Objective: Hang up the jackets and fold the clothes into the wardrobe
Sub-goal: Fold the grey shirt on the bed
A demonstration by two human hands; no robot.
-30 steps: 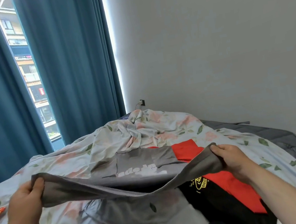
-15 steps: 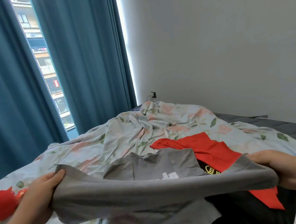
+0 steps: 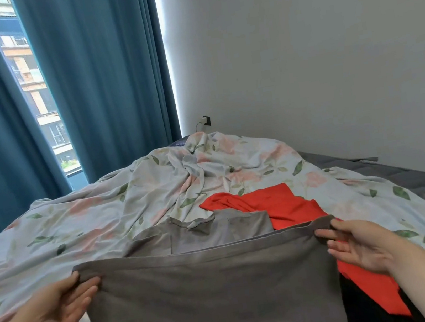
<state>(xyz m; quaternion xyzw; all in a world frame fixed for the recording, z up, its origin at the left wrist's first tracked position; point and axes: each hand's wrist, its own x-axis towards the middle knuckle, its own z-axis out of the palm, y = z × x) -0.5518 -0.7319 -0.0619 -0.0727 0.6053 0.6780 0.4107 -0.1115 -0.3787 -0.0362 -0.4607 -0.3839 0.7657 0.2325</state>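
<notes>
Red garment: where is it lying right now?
In the head view the red garment lies right of centre on the floral bedsheet, partly covered by the grey shirt and the right hand holding that shirt's corner.

left hand (image 3: pixel 58 302): pinches gray shirt (image 3: pixel 212 293) corner | right hand (image 3: pixel 362 246): pinches other corner | under: floral sheet (image 3: pixel 90 220)

Both arms reach forward, left hand (image 3: pixel 58 302) and right hand (image 3: pixel 362 246) palms turned inward, each thumb pinching grey cloth (image 3: pixel 210 285) against loosely spread fingers.
</notes>
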